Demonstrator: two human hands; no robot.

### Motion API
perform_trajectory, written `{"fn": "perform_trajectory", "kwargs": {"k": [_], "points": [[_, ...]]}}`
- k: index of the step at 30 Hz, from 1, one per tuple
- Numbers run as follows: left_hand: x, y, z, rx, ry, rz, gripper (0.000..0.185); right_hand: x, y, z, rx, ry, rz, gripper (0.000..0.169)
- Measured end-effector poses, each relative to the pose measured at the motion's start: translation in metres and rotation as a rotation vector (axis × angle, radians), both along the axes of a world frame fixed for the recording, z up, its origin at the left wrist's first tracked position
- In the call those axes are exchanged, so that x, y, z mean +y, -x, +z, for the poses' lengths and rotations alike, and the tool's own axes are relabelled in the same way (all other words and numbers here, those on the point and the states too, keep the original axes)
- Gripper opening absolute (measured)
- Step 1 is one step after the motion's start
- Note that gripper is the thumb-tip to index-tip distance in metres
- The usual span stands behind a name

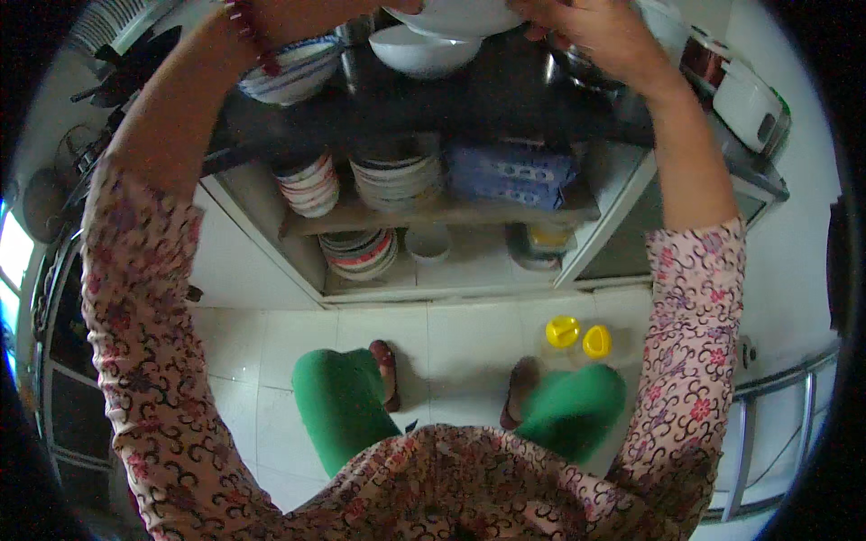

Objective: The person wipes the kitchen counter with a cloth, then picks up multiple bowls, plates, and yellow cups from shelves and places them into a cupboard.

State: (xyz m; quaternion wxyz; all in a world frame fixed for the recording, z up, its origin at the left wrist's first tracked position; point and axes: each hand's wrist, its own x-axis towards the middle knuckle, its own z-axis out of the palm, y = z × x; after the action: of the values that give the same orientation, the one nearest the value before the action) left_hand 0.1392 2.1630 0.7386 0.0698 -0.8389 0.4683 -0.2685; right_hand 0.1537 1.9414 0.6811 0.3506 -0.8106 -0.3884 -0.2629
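Observation:
Both my hands are at the top edge of the view, partly cut off. Between them is a white bowl (463, 15), with my left hand (338, 12) at its left rim and my right hand (575, 27) at its right rim. Just below it, a second white bowl (426, 57) rests on the dark countertop (446, 101); whether the two touch is hard to tell. Stacked bowls with blue rims (291, 74) sit under my left wrist. A metal cup (352, 57) stands between that stack and the white bowls.
Below the counter, an open cabinet holds stacked plates (399, 179), red-striped bowls (309, 186) and a blue patterned package (511, 172) on its shelf (433, 218). More plates (360, 255) stand underneath. Two yellow-capped containers (563, 331) are on the floor. A white appliance (747, 105) stands at right.

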Motion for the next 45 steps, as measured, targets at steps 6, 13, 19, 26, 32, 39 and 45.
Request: {"fn": "perform_trajectory", "kwargs": {"k": [6, 13, 19, 26, 32, 39, 45], "points": [[0.016, 0.022, -0.073, 0.242, 0.179, 0.051, 0.015, -0.014, 0.025, -0.056, 0.051, 0.074, 0.056, 0.018], [0.036, -0.029, -0.195, 0.852, 0.206, -0.039, 0.016, 0.007, -0.012, -0.152, 0.628, 0.269, 0.249, 0.014], [-0.012, -0.056, -0.257, 0.728, 0.078, -0.051, 0.014, -0.029, -0.040, -0.222, 0.738, 0.237, 0.177, 0.016], [-0.051, -0.094, -0.276, 0.543, 0.218, 0.133, 0.011, -0.041, -0.085, -0.273, 0.366, 0.136, -0.237, 0.023], [-0.071, -0.128, -0.319, 0.223, 0.236, 0.140, 0.011, -0.047, -0.078, -0.284, 0.574, -0.063, -0.413, 0.037], [-0.117, -0.155, -0.327, 0.076, 0.020, 0.198, 0.024, -0.077, -0.109, -0.314, 0.552, -0.151, -0.482, 0.033], [-0.085, -0.213, -0.385, 0.397, 0.254, 0.053, 0.023, -0.076, -0.099, -0.315, 0.599, -0.093, -0.574, 0.034]]}}
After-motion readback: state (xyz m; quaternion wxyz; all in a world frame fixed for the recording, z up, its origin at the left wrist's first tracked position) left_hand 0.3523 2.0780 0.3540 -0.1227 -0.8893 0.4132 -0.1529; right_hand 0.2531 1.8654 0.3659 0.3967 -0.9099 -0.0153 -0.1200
